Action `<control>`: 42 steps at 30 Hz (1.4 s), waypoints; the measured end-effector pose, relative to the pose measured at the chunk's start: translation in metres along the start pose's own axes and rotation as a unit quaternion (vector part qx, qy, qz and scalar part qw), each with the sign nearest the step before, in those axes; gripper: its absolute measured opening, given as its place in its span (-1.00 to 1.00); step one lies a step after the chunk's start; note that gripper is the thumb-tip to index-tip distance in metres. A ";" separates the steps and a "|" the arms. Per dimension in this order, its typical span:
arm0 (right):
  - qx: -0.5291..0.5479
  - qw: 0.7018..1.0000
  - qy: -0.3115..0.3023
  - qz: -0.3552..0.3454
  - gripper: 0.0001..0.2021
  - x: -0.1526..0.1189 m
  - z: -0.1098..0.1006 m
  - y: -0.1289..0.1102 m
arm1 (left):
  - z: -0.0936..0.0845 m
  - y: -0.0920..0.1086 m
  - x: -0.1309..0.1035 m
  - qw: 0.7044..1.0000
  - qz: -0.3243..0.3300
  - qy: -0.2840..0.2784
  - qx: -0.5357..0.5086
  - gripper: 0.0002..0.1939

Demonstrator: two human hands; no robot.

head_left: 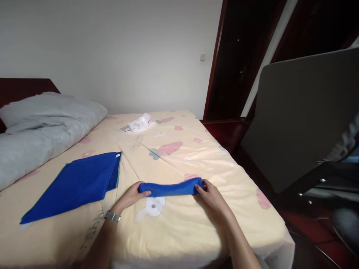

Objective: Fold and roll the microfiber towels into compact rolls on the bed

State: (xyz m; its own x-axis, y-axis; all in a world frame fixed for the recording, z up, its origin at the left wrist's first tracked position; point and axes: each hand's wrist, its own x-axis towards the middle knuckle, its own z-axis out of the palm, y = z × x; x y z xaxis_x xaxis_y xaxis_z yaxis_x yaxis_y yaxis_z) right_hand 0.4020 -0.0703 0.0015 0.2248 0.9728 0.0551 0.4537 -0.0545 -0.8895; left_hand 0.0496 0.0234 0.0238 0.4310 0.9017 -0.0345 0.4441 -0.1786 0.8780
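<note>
Currently held: narrow folded strip of bright blue cloth [171, 189], drawn out sideways, its top edge dipping slightly mid-length.
Left hand [131, 196]: closed on the strip's left end — thumb on the near face, other fingers mostly hidden behind.
Right hand [211, 196]: pinching the right end likewise, thumb over the near face.
Strip handling: best, by judgement, with light even tension, ends level, layers pinched together — a slack middle could let the folds loosen.
Strip position: between both hands, above or on the cream bedsheet with printed pink carrots [196, 228]; contact beneath, cannot tell.
Beside left hand: flat overlapping blue cloths with green edging [78, 183], apart from the strip.
</note>
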 end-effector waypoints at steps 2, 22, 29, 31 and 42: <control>-0.012 0.999 0.023 0.027 -0.64 0.002 0.001 0.001 | 0.002 -0.003 0.003 0.999 -0.023 0.018 -0.037 -0.53; 0.282 0.950 0.013 0.131 -0.55 -0.020 -0.010 -0.001 | 0.020 0.025 -0.026 0.943 -0.071 -0.015 -0.324 -0.53; 0.282 0.956 -0.023 0.078 -0.62 -0.033 -0.002 -0.003 | 0.015 0.010 -0.021 0.977 -0.032 0.073 -0.199 -0.45; 0.277 0.959 -0.007 0.066 -0.63 -0.033 -0.002 -0.001 | 0.012 0.007 -0.020 0.979 -0.027 0.088 -0.184 -0.38; 0.201 0.980 0.004 -0.006 -0.57 -0.058 -0.022 -0.015 | 0.005 0.020 -0.027 0.990 -0.070 0.008 -0.126 -0.40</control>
State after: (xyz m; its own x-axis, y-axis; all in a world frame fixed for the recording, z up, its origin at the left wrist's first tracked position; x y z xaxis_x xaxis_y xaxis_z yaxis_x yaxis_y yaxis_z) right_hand 0.4014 -0.1308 0.0212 0.2292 0.9709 0.0687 0.0801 0.0515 -0.9955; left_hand 0.0508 -0.0062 0.0404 0.3664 0.9169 -0.1580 0.2878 0.0499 0.9564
